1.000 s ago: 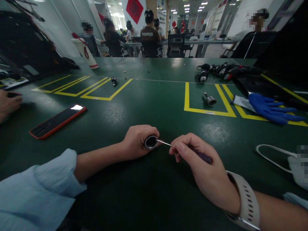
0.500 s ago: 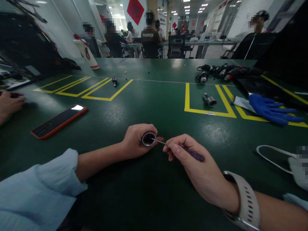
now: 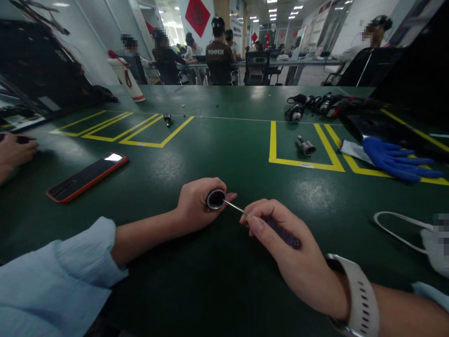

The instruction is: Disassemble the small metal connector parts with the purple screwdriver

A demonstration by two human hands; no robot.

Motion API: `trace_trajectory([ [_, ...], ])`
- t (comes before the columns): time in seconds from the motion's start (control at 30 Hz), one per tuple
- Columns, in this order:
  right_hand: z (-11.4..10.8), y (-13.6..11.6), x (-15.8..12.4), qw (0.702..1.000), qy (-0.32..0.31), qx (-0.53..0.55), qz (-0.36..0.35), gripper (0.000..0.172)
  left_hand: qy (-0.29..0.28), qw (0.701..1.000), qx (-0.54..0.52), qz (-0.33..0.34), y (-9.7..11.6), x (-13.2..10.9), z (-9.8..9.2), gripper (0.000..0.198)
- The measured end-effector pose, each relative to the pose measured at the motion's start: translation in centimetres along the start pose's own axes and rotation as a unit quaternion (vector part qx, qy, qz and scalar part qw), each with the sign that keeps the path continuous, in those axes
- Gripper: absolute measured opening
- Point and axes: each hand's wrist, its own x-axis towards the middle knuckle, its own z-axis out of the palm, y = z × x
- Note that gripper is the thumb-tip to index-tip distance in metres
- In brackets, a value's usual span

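My left hand (image 3: 196,206) rests on the green table, its fingers wrapped round a small metal cylinder (image 3: 215,199) whose open end faces right. My right hand (image 3: 280,243) pinches a thin screwdriver (image 3: 277,231) with a dark purple handle. Its metal tip reaches into the cylinder's opening. A pale watch strap (image 3: 354,292) circles my right wrist.
A phone in an orange case (image 3: 87,176) lies at the left. Another person's hand (image 3: 16,152) rests at the far left edge. A similar metal part (image 3: 306,146) sits in a yellow-taped box, with a blue glove (image 3: 396,159), dark tools (image 3: 315,105) and a white cord (image 3: 396,224) to the right.
Both hands shifted slightly left with the cylinder and screwdriver; the cylinder now sits a little higher and the screwdriver's tip stays in its opening.
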Motion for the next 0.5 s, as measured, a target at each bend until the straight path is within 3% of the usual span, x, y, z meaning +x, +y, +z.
trace_trajectory([
  [0.27,0.1,0.2,0.3,0.998,-0.021,0.062,0.024,0.013,-0.014,0.997,-0.048,0.066,-0.2,0.0,0.1,0.022],
  [0.5,0.0,1.0,0.6,0.989,-0.029,0.138,0.052,0.011,-0.028,0.995,-0.092,0.015,0.2,0.1,-0.1,0.02],
])
